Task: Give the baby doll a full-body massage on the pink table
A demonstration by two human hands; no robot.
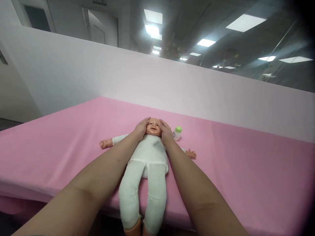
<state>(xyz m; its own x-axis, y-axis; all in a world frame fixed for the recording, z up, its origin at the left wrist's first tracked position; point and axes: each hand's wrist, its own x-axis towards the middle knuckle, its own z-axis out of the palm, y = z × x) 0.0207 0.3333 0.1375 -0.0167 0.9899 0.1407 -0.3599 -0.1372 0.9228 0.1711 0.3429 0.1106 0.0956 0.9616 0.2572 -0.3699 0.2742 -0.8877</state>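
Note:
A baby doll (151,149) in a white top and white trousers lies on its back, face up, arms spread to both sides. My left hand (142,127) lies along the left side of the doll's head (154,126), fingers stretched toward its crown. On the opposite side my right hand (165,129) rests against the temple and cheek, with its fingers extended. The face shows between my two hands. Just right of my right hand stands a small clear bottle (177,134) with a green cap, its label partly hidden.
A pink cloth (236,173) covers the table under the doll. The doll's lower legs hang over the near edge. Behind the table runs a low white wall (147,78), with dark glass above it reflecting ceiling lights. A door (98,29) shows at the upper left.

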